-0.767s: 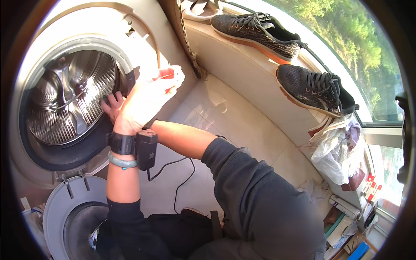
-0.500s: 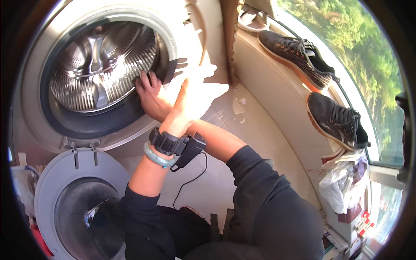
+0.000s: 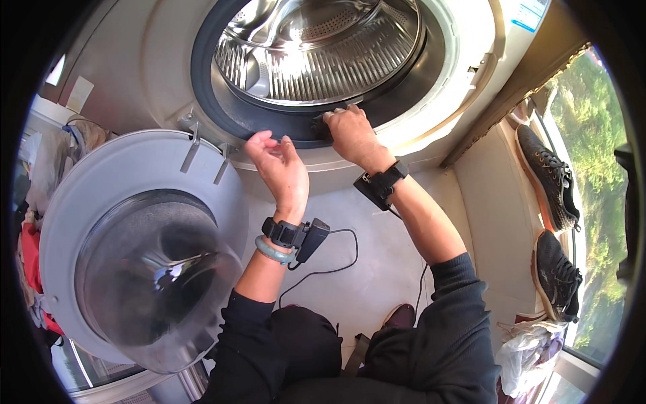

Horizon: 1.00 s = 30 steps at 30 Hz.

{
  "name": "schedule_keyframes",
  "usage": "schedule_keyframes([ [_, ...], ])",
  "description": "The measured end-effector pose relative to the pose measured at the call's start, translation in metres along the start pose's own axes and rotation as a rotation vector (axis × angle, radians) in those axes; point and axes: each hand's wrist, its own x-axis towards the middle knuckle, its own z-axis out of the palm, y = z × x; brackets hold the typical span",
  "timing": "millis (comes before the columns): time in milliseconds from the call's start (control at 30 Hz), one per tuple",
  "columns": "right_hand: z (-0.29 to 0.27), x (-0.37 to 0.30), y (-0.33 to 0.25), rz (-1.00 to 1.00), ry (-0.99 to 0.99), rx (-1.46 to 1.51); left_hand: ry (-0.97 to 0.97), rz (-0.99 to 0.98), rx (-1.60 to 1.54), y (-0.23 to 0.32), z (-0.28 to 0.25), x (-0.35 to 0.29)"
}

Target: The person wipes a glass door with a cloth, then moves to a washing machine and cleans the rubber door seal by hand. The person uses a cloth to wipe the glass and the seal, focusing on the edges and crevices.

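Observation:
A front-loading washing machine stands open before me, its ribbed steel drum [image 3: 316,74] ringed by a dark grey rubber door seal [image 3: 269,121]. My right hand [image 3: 353,138] is at the bottom of the seal, fingers curled down against it. A small dark bit shows under those fingers; whether it is a cloth or a fold of the seal is unclear. To its left, my left hand [image 3: 279,165] is held palm up by the seal's lower edge, fingers loosely bent and apart, holding nothing. The round door [image 3: 54,249] hangs open at lower left, its clear bowl facing up.
Both wrists wear black strapped devices with cables; a jade-coloured bangle [image 3: 272,251] circles the left one. Dark sneakers [image 3: 548,175] rest on the window ledge at right, above a white plastic bag [image 3: 528,357]. Bags and red cloth [image 3: 30,252] crowd the far left.
The view has swung, so the machine sits further right and higher. My right hand has shifted from the seal's right side to its bottom; my left hand, formerly crossing over the right arm, is now left of it.

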Motion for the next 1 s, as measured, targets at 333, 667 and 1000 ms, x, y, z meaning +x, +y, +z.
schedule_keyframes([
  [333,-0.018,0.053,-0.091,-0.123,0.249,1.188,0.209,0.04,-0.245,-0.013,-0.02,0.012],
  [667,-0.049,0.073,-0.08,-0.332,0.072,1.137,0.136,-0.02,-0.368,-0.007,-0.033,0.014],
  [1000,-0.054,0.072,-0.059,-0.117,0.206,1.149,0.12,-0.05,-0.336,0.001,-0.032,0.01],
])
